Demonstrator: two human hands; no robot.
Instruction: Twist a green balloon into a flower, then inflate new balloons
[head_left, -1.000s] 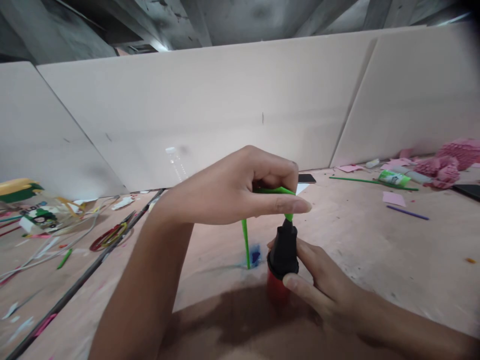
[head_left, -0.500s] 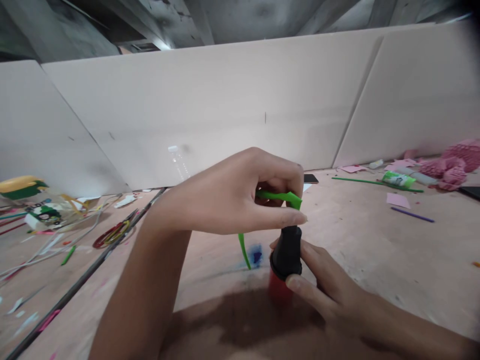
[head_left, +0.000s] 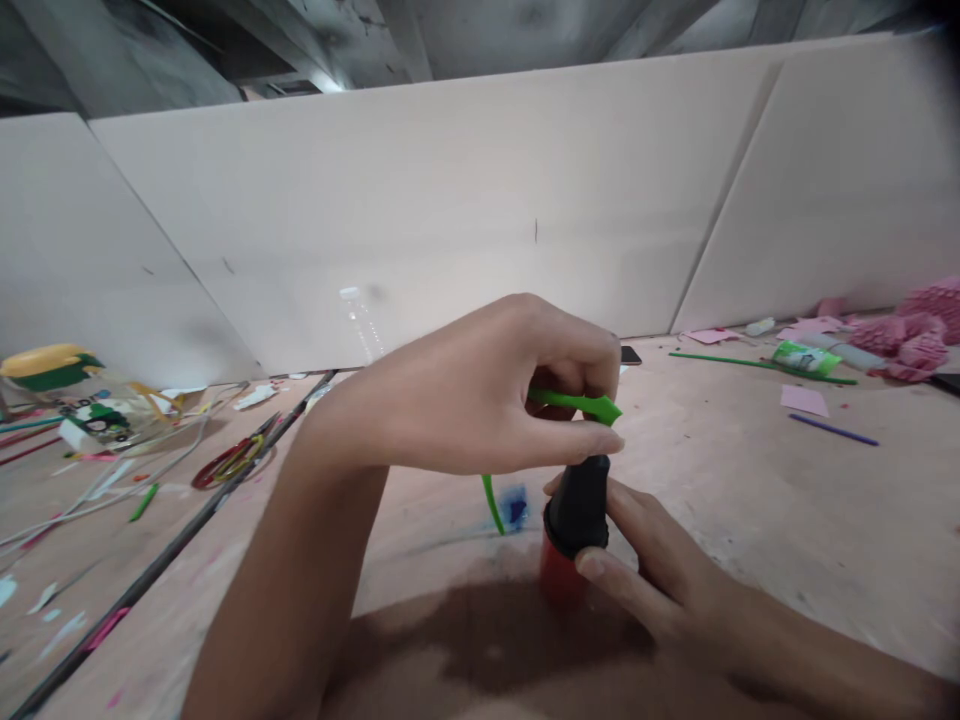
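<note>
My left hand (head_left: 510,390) reaches in over the table, its fingers curled around a thin green strip (head_left: 576,402). The strip's lower end hangs below the palm, near a blue stain (head_left: 516,508) on the table. Thumb and bent fingers of this hand are just at the top of a black cap (head_left: 583,505). That cap sits on a red bottle (head_left: 561,572), which stands upright. My right hand (head_left: 645,560) grips the bottle at the cap's lower edge, thumb in front and fingers behind. The cap's tip is partly hidden by my left thumb.
On the table's left lie scissors (head_left: 234,455), white cords and a yellow-lidded jar (head_left: 90,400). A clear bottle (head_left: 361,322) stands behind. To the right are a green stick (head_left: 720,359), a green-and-white roll (head_left: 806,358), a purple stick (head_left: 832,430) and pink crepe paper (head_left: 911,340).
The view has shifted slightly. My left hand and the green strip sit a little further right over the cap; both hands keep their hold.
</note>
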